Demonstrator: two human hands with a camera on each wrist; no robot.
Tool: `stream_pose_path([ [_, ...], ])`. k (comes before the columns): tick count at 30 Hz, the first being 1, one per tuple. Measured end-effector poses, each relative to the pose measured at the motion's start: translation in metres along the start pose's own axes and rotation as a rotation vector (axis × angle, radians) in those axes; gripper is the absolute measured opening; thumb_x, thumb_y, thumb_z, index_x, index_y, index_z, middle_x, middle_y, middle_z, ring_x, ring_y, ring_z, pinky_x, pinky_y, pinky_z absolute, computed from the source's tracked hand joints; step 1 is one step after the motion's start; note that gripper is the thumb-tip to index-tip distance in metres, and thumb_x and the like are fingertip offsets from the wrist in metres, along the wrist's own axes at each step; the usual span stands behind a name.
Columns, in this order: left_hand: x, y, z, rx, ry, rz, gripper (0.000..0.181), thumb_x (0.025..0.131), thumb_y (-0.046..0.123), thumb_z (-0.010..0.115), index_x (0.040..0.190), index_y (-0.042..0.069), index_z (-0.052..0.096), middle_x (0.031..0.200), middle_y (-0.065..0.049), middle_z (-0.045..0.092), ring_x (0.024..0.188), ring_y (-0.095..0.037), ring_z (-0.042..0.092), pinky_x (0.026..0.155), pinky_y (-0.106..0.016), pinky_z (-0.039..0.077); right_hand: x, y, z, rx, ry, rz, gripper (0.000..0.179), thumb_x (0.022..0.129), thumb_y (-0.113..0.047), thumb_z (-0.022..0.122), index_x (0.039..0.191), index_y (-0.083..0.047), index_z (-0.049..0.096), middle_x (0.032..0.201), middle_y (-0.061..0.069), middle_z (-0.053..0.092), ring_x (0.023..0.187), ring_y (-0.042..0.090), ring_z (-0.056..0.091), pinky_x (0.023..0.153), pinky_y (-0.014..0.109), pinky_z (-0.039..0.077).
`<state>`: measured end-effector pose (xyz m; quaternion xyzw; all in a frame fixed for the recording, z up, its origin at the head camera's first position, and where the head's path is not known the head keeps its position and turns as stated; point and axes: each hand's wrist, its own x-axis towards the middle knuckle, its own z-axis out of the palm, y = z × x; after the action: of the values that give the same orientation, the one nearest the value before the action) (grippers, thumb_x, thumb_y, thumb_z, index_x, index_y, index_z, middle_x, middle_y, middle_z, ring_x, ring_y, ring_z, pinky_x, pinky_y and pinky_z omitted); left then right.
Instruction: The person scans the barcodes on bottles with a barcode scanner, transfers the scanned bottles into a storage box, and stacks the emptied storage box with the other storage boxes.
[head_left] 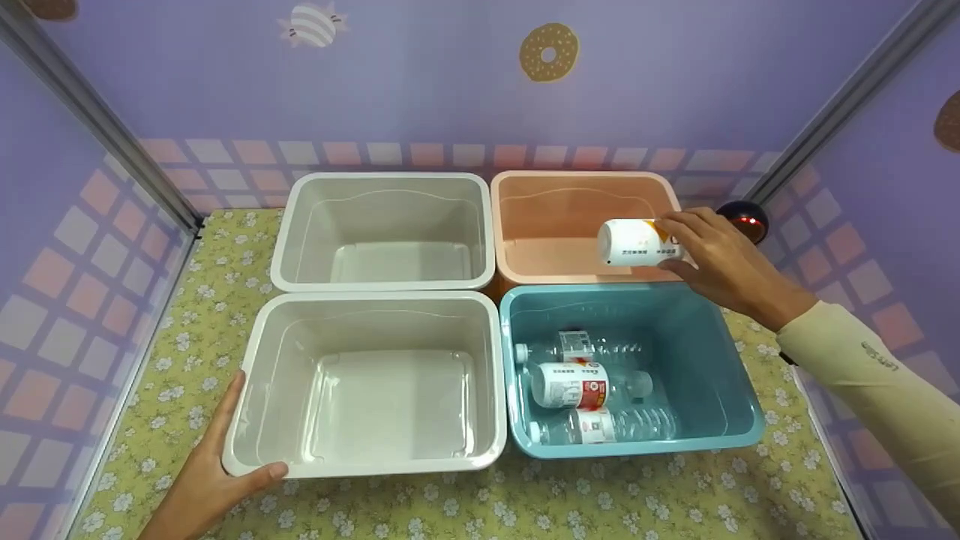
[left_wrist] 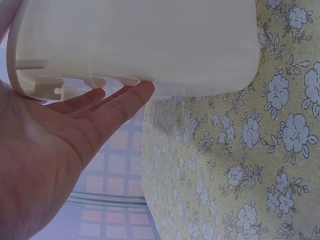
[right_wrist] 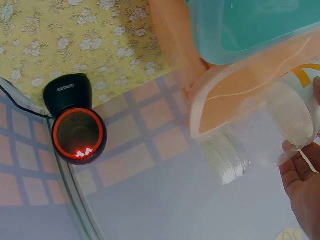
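Observation:
My right hand [head_left: 720, 259] holds a clear plastic bottle with a white label [head_left: 637, 242] on its side, above the peach bin [head_left: 585, 275] at the back right. In the right wrist view, the bottle's ridged cap [right_wrist: 225, 155] points away from the fingers. My left hand [head_left: 217, 457] rests against the near left corner of the front light-grey bin [head_left: 367, 469]. Its fingers lie straight along the outside wall under the rim, as the left wrist view shows. Several clear bottles, one with a white-and-red label [head_left: 574, 385], lie in the blue bin [head_left: 637, 450] at front right.
Another light-grey bin [head_left: 382, 286] stands at back left, touching its neighbours. A black scanner [right_wrist: 77, 130] with a lit red ring is on the right by the back wall. Flowered cloth [head_left: 420, 510] covers the table, with purple walls on three sides.

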<state>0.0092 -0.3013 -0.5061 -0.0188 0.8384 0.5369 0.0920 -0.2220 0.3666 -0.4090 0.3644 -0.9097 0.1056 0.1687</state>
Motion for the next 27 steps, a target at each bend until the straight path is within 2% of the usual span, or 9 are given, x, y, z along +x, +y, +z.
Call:
stream_pose_path([
  [3,0.001,-0.002,0.000,0.022,0.002,-0.001,0.130,0.093,0.010,0.086,0.176,0.044,-0.007,0.178,-0.034,0.011,0.129,-0.058,0.059,0.089,-0.044,0.066,0.003,0.000,0.002,0.001,-0.004,-0.016,0.068,0.088,-0.002,0.092,0.148,0.006,0.062,0.143,0.027,0.065,0.130,0.047,0.059,0.108,0.068,0.050],
  [7,0.001,-0.003,0.001,0.017,0.008,-0.005,0.130,0.093,0.009,0.086,0.176,0.044,-0.006,0.178,-0.034,0.012,0.127,-0.056,0.061,0.086,-0.041,0.067,0.006,-0.001,0.004,0.003,-0.021,-0.016,0.067,0.088,-0.001,0.092,0.147,0.005,0.062,0.143,0.027,0.066,0.131,0.047,0.059,0.107,0.068,0.051],
  [12,0.001,-0.002,0.002,-0.032,0.008,-0.007,0.129,0.093,0.006,0.086,0.176,0.046,-0.004,0.177,-0.036,0.013,0.122,-0.052,0.064,0.081,-0.036,0.067,0.011,-0.001,0.008,-0.002,-0.040,-0.008,0.067,0.087,0.000,0.093,0.146,0.004,0.063,0.144,0.027,0.065,0.131,0.047,0.059,0.104,0.068,0.053],
  [16,0.000,-0.001,0.002,-0.074,0.001,-0.015,0.127,0.094,0.005,0.085,0.177,0.044,-0.003,0.176,-0.036,0.014,0.119,-0.051,0.066,0.079,-0.039,0.068,0.015,-0.001,0.011,0.003,-0.045,-0.004,0.068,0.086,-0.002,0.095,0.146,0.004,0.063,0.143,0.027,0.066,0.129,0.046,0.060,0.102,0.069,0.055],
  [21,-0.001,0.001,0.002,-0.085,-0.004,-0.021,0.125,0.095,0.006,0.084,0.178,0.040,-0.003,0.177,-0.034,0.013,0.123,-0.053,0.063,0.082,-0.039,0.067,0.020,0.000,0.016,0.016,-0.058,-0.006,0.068,0.086,-0.003,0.095,0.146,0.003,0.063,0.146,0.026,0.065,0.131,0.047,0.060,0.103,0.070,0.055],
  [27,-0.001,0.001,0.001,-0.098,-0.010,-0.033,0.125,0.095,0.007,0.084,0.177,0.043,-0.003,0.178,-0.033,0.011,0.125,-0.053,0.062,0.084,-0.040,0.067,0.026,-0.001,0.024,0.062,-0.100,-0.018,0.064,0.093,-0.005,0.090,0.149,0.003,0.060,0.147,0.024,0.063,0.134,0.045,0.058,0.105,0.067,0.055],
])
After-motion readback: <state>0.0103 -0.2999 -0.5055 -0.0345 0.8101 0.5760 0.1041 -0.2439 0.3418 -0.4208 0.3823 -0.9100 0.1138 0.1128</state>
